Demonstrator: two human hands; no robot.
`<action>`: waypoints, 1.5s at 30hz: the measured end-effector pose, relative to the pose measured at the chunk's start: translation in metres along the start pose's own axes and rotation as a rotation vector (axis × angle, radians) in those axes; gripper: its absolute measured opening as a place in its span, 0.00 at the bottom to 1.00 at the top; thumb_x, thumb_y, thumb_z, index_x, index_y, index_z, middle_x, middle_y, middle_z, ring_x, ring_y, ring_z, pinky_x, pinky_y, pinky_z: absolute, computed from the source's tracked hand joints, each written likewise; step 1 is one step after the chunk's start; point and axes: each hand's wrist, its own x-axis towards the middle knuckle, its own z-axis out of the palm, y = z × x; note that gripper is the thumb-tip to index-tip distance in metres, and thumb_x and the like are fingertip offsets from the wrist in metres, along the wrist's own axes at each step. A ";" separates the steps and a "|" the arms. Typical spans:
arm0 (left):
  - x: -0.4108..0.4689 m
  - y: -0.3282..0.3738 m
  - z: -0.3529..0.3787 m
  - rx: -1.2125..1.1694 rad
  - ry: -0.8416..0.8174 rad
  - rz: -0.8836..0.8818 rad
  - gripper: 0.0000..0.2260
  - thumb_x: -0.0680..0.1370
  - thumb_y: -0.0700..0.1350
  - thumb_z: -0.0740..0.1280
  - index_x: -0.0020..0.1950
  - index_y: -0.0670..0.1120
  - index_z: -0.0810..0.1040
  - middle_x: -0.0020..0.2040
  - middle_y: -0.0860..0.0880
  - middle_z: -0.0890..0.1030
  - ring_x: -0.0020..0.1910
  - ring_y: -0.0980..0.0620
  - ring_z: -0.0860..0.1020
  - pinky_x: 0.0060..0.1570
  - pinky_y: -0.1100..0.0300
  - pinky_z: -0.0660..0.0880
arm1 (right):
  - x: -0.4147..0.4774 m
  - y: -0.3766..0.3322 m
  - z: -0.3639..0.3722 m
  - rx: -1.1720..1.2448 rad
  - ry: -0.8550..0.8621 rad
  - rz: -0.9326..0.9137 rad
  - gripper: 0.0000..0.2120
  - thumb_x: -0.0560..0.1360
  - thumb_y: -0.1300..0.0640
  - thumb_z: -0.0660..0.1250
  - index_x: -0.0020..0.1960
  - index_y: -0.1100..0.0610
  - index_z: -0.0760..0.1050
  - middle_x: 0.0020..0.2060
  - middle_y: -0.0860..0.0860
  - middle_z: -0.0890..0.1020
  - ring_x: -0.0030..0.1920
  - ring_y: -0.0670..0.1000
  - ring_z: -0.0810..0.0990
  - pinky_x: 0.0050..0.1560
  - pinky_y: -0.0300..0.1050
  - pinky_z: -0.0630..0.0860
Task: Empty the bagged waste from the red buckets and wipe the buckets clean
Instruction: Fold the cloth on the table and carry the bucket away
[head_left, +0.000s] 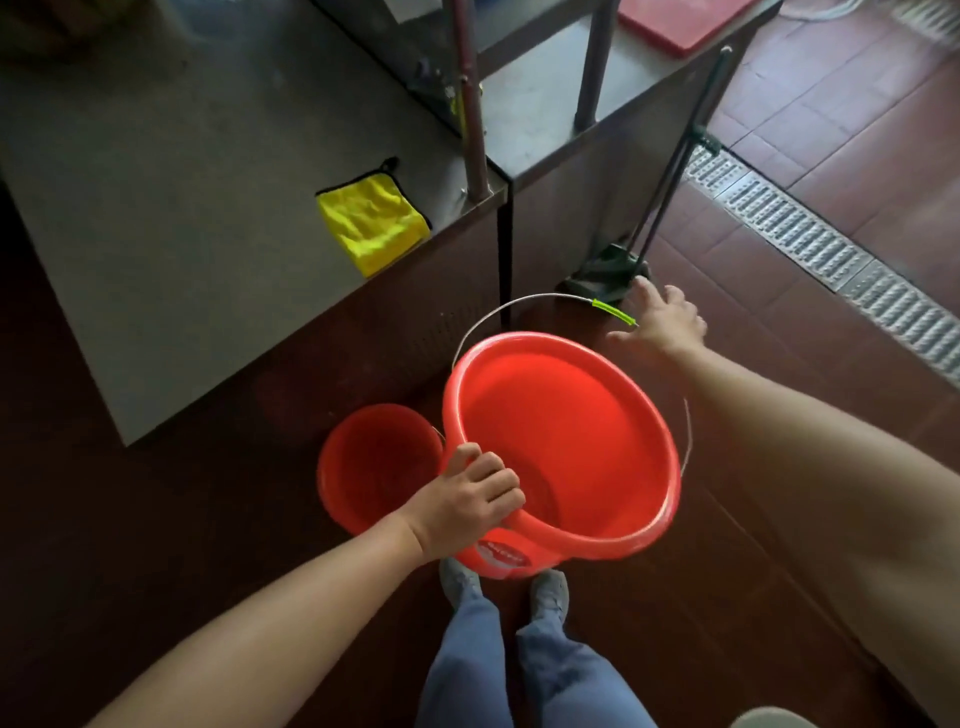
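Note:
A large red bucket is held above the floor, tilted toward me, and looks empty inside. My left hand grips its near-left rim with fingers curled over the edge. Its wire handle with a green grip swings out behind it. My right hand is stretched out beyond the bucket with fingers spread, next to the green grip and holding nothing. A smaller red bucket stands on the floor to the left, partly behind the big one. A folded yellow cloth lies on the steel counter.
A steel counter fills the upper left, with a second steel unit beside it. A dustpan with a long handle leans against that unit. A floor drain grate runs diagonally across the red tiles at right. My feet stand under the bucket.

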 end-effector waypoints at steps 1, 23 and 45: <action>-0.005 -0.004 0.005 -0.009 -0.004 0.004 0.05 0.79 0.41 0.68 0.50 0.51 0.78 0.48 0.54 0.77 0.49 0.50 0.77 0.59 0.48 0.72 | 0.006 0.000 0.006 0.013 -0.050 0.042 0.48 0.70 0.40 0.76 0.81 0.42 0.52 0.78 0.57 0.60 0.77 0.61 0.61 0.76 0.62 0.57; -0.095 -0.082 0.043 -0.089 -0.173 0.053 0.05 0.78 0.41 0.69 0.50 0.51 0.79 0.50 0.53 0.77 0.53 0.48 0.76 0.63 0.50 0.70 | -0.013 -0.008 0.131 0.080 -0.290 0.292 0.15 0.74 0.53 0.72 0.60 0.54 0.79 0.55 0.57 0.83 0.58 0.60 0.80 0.56 0.49 0.78; 0.013 -0.123 0.227 -0.149 -0.842 -1.011 0.35 0.80 0.50 0.54 0.81 0.58 0.36 0.81 0.44 0.34 0.78 0.40 0.29 0.74 0.36 0.31 | 0.111 0.024 0.203 0.421 -0.268 0.440 0.15 0.68 0.59 0.66 0.54 0.50 0.78 0.46 0.54 0.84 0.50 0.60 0.81 0.55 0.53 0.79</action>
